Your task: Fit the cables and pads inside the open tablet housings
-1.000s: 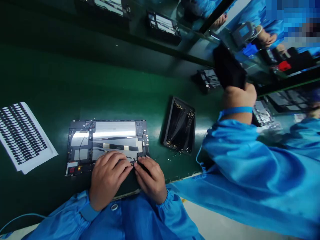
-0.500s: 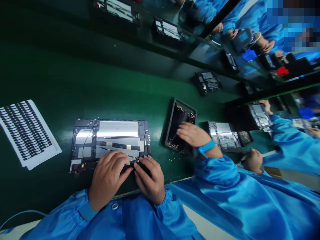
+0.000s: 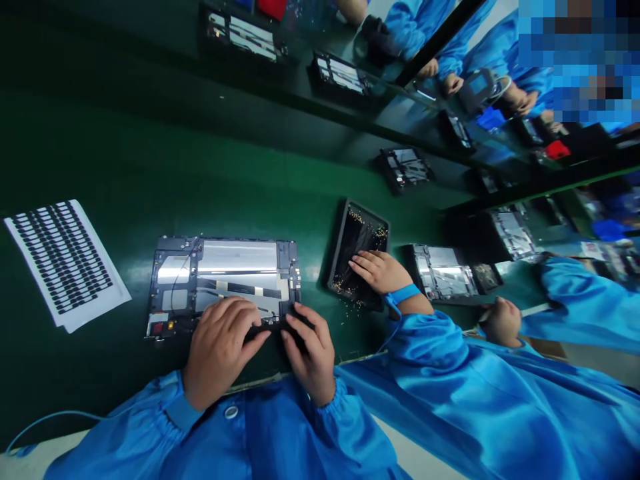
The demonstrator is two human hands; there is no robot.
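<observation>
An opened tablet housing point(image 3: 225, 283) lies on the green mat, with a black frame, silver panels, thin cables and strips of tape. My left hand point(image 3: 225, 350) rests over its near edge, fingers pointing right. My right hand point(image 3: 310, 350) pinches a narrow black strip point(image 3: 295, 328) at the housing's near right corner. The strip's ends are partly hidden by my fingers. Left of the housing lies a white sheet of black adhesive pads point(image 3: 65, 263).
A black tray of tiny gold screws point(image 3: 357, 250) stands right of the housing, with a co-worker's hand point(image 3: 377, 272) on it. Another opened tablet point(image 3: 443, 281) lies beyond. More tablet housings point(image 3: 404, 170) line the mat's far side, along a dark rail.
The co-worker's hand has gone from holding a dark panel to the screw tray, and an opened tablet now lies beside it. My hands have barely moved.
</observation>
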